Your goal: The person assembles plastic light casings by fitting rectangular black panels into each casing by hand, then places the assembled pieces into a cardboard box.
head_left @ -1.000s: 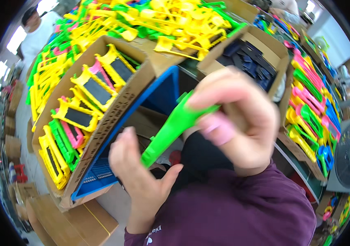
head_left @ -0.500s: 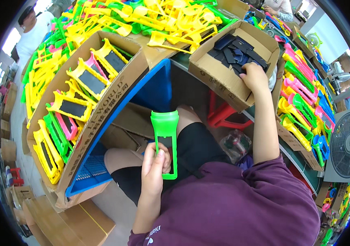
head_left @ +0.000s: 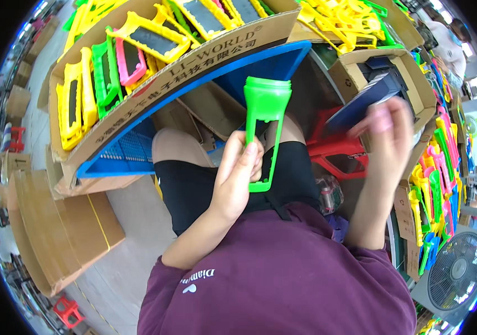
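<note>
Green frame (head_left: 268, 104) was gripped upright by left hand (head_left: 235, 174); dark panel (head_left: 360, 104) was pinched by motion-blurred right hand (head_left: 389, 133), near far-right carton (head_left: 425, 99).

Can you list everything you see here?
Green frame: one, green, in left hand.
Dark panel: one, dark blue, at blurred right hand.
Small box: one, brown, upper right.
Frame box: one, brown, upper left.
Boxed frames: several, yellow, green, pink, inside.
Blue crate: one, blue, along frame box.
Plastic pieces: many, mixed colours, right side.
Carton: one, brown, lower left.
Stools: about three, red, left and centre right.
Fan: one, grey, lower right.
Co-worker: one, pale top, upper right.
Shirt: one, purple, bottom centre.
Hands: two, bare, centre and right.
</note>
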{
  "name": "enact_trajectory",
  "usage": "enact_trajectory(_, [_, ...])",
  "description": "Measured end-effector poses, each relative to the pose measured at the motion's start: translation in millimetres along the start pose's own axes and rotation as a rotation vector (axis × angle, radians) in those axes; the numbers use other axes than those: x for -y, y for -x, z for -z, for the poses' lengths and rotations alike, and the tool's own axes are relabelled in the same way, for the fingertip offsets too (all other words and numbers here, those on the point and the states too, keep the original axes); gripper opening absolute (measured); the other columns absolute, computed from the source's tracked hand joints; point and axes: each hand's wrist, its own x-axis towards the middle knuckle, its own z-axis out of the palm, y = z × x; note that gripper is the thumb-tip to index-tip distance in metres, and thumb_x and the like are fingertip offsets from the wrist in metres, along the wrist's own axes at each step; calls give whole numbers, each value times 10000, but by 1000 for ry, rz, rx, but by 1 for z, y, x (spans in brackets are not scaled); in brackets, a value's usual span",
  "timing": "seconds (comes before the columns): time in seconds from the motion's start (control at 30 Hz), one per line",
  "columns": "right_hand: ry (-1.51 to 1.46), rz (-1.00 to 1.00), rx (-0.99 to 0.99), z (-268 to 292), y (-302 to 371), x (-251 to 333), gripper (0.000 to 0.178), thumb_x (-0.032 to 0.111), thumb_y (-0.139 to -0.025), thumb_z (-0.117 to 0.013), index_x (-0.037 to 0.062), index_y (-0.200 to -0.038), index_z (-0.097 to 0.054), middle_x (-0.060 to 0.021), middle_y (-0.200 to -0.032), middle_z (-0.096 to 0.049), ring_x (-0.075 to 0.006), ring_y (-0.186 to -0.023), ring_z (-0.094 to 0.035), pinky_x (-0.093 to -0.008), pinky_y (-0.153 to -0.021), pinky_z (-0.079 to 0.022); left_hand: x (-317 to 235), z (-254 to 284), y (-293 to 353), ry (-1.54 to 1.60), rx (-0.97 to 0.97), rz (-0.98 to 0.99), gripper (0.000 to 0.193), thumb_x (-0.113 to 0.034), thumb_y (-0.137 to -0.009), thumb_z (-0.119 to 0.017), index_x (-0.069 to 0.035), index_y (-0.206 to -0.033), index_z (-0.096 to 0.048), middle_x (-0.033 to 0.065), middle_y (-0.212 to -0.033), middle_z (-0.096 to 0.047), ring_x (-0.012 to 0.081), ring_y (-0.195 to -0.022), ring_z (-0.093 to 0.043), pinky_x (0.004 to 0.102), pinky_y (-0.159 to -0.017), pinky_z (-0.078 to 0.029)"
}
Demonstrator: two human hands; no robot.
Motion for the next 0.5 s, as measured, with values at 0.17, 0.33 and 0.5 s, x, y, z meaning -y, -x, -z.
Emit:
enact_trajectory(0.17, [-40,-101,378,-47,47,0,99,34,-780,-587,-3,-829,-509,-28,-668,-526,-61,-570,-527,-190,-517,-419,-6,-10,5,-144,25,-13,214,-235,-931,-328,-48,-977,-423,7,-827,-446,49,-658,-400,182,-574,-339])
enact_trajectory(0.33, [-77,-100,457,-50,52,-6,97,36,-782,-583,2,-837,-511,-20,-634,-533,-56,-549,-527,-188,-503,-418,1,-11,6,-221,40,-161,217,-218,-929,-352,-30,-1020,-408,28,-938,-495,56,-868,-461,207,-794,-375])
enact_trajectory(0.5, [-81,-153,437,-47,51,-12,179,96,-782,-609,-2,-884,-499,-37,-735,-537,-73,-623,-522,-205,-562,-432,3,-11,4,-262,-7,-146,156,-172,-911,-416,-28,-967,-403,12,-840,-472,41,-738,-428,186,-656,-374])
